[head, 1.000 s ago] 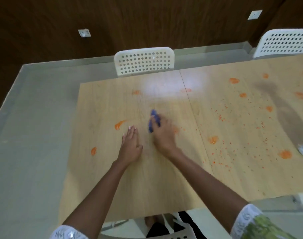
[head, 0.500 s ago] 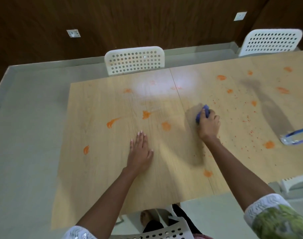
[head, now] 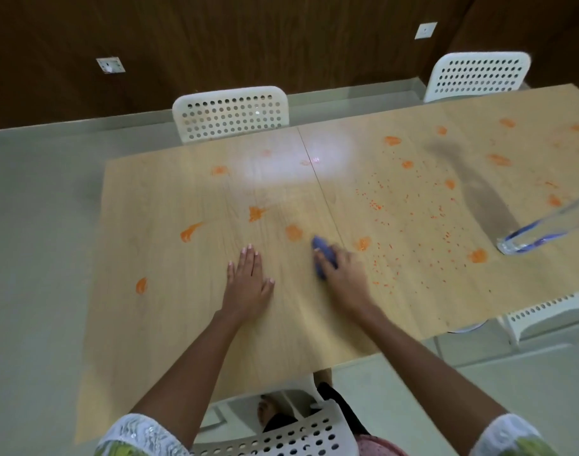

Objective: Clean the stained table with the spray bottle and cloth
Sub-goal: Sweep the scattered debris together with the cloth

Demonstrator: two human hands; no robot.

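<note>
The light wooden table (head: 169, 324) carries several orange smears, such as one blot (head: 293, 232) just left of the cloth, plus fine orange specks on its right half. My right hand (head: 345, 274) grips a bunched blue cloth (head: 322, 255) and presses it on the tabletop near the middle seam. My left hand (head: 248, 281) lies flat on the wood with fingers straight, to the left of the cloth. A clear spray bottle (head: 545, 230) stands at the right edge of the view, partly cut off.
White perforated chairs stand at the far side, one (head: 230, 113) in the middle and one (head: 477, 75) at the right. Another chair back (head: 281, 436) is right below me, and a white seat (head: 545, 315) pokes out under the table's near right edge.
My right hand swept the cloth right, then back left and nearer to me. The stains it covered a second ago still show. My left hand stayed flat on the table.
</note>
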